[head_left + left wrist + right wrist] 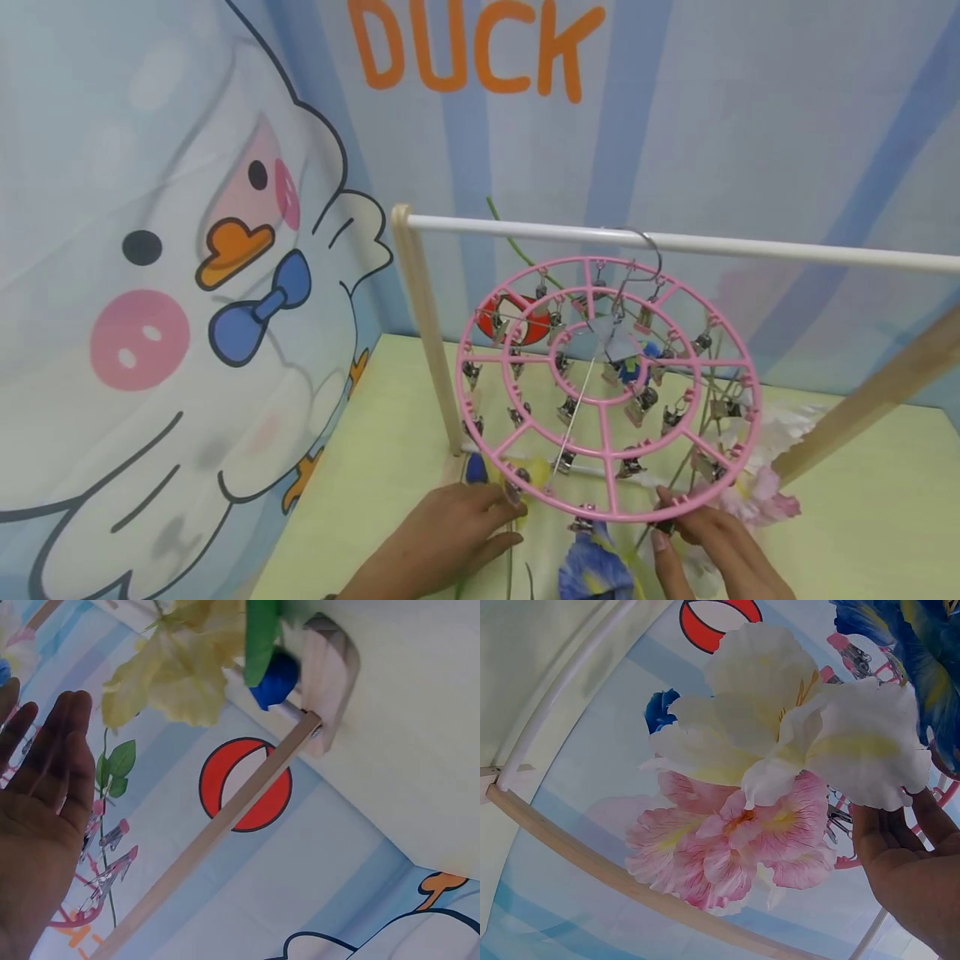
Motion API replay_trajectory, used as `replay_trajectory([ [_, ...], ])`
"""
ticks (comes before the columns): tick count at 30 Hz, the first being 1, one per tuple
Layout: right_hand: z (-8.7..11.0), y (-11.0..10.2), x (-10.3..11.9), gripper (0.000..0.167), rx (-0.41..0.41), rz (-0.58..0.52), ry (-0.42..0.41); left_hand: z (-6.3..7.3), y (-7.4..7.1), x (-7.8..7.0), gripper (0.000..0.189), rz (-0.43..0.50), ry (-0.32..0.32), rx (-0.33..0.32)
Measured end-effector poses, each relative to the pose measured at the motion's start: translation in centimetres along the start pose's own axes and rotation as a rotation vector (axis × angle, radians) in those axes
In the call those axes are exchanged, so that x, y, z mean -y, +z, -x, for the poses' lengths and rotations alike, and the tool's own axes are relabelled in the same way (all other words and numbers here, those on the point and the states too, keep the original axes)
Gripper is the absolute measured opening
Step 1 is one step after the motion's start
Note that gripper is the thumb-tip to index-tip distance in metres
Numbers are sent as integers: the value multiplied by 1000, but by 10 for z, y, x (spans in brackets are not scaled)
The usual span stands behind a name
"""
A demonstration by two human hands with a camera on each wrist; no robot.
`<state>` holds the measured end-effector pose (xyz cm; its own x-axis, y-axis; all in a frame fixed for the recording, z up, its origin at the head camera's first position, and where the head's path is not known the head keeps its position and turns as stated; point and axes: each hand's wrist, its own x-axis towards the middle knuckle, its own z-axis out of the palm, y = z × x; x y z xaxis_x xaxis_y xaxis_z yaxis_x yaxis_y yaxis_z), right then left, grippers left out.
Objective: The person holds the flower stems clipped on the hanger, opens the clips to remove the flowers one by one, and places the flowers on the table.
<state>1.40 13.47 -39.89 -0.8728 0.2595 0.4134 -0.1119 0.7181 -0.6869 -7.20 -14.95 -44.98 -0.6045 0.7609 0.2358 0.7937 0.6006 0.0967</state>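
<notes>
A round pink hanger (603, 454) with many metal clips hangs by its hook from a white bar. My right hand (712, 546) is at the front right rim, thumb and forefinger pinching a dark clip (664, 525). In the right wrist view, a white flower (862, 746) overlaps its fingertips, with a pink flower (727, 847) below. My left hand (450, 533) is at the front left rim, its fingertips close under a clip (517, 479). The left wrist view shows its fingers extended, beside a yellow flower (180, 667). A blue flower (596, 568) hangs between the hands, below a front clip.
The white bar (487, 225) spans two wooden posts, one at the left (431, 333) and one at the right (870, 400). A blue bud (476, 468) shows near the left post's foot. Behind the pale yellow tabletop (352, 467) stands a printed duck backdrop (525, 150).
</notes>
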Motion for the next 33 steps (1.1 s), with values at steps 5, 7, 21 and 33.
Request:
replay_trajectory([
  [5,1,1,3,55,20,-13,18,0,-10,-4,45,141,-98,98],
  [7,3,2,4,55,25,-27,10,0,-12,-6,54,239,-141,148],
  [21,7,6,7,57,53,-91,-52,7,-19,-14,98,679,-449,323],
  [33,9,14,10,69,61,-116,-200,19,-21,-15,111,762,-528,290],
])
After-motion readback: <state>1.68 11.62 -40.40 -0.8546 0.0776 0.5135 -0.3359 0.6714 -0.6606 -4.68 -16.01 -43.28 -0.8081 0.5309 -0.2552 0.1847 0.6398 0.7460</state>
